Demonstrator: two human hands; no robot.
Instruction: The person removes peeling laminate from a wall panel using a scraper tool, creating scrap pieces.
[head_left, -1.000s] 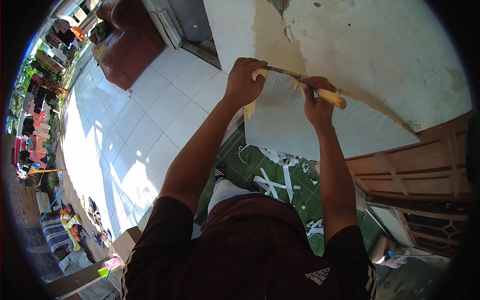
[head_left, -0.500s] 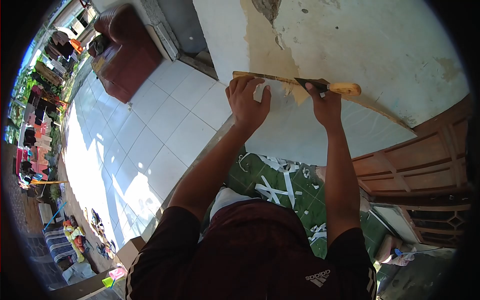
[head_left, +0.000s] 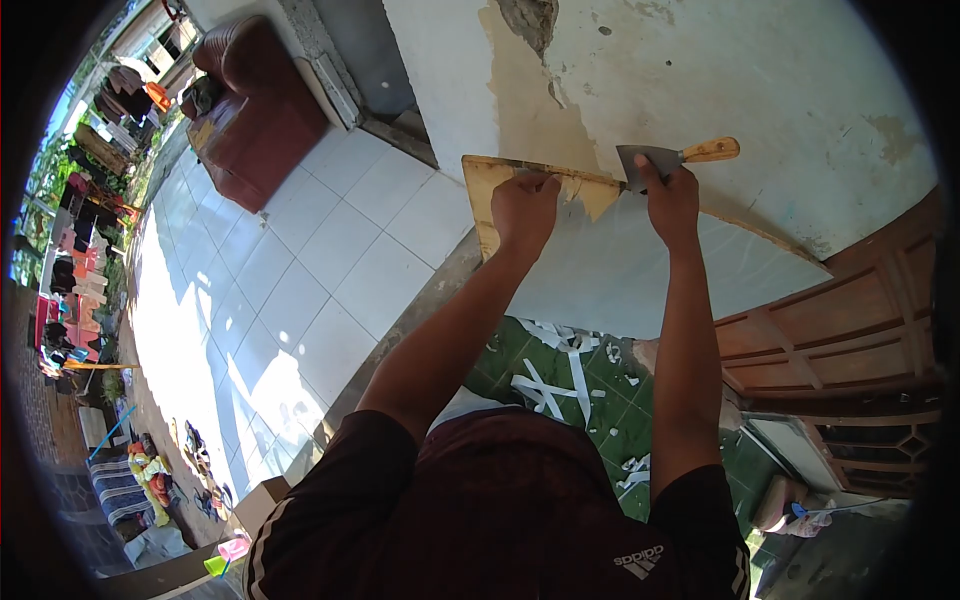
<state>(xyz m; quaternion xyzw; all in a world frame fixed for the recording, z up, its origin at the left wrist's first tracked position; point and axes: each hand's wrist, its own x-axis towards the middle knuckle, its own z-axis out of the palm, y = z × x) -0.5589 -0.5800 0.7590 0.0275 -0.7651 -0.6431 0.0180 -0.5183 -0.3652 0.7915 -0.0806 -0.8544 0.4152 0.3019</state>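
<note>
My right hand (head_left: 672,208) grips a putty knife (head_left: 664,157) with a grey metal blade and a wooden handle pointing right. Its blade is at the upper edge of a pale grey-white board (head_left: 620,265) that leans by the wall. My left hand (head_left: 526,212) is closed at the same edge, left of the knife; what its fingers hold is hidden. Around that hand, the board shows a bare tan patch (head_left: 480,205) with a ragged border, which runs to a point between my hands.
White strips and scraps (head_left: 578,375) lie on the green tiled floor (head_left: 625,415) below the board. A stained wall (head_left: 720,90) rises beyond it. Wooden panelling (head_left: 820,325) stands at right. At left are white floor tiles (head_left: 340,240) and a worn brown-red armchair (head_left: 262,120).
My left hand has gone from spread fingers to closed and shifted right along the board's edge. The putty knife has moved right and up, its blade now turned flat to view.
</note>
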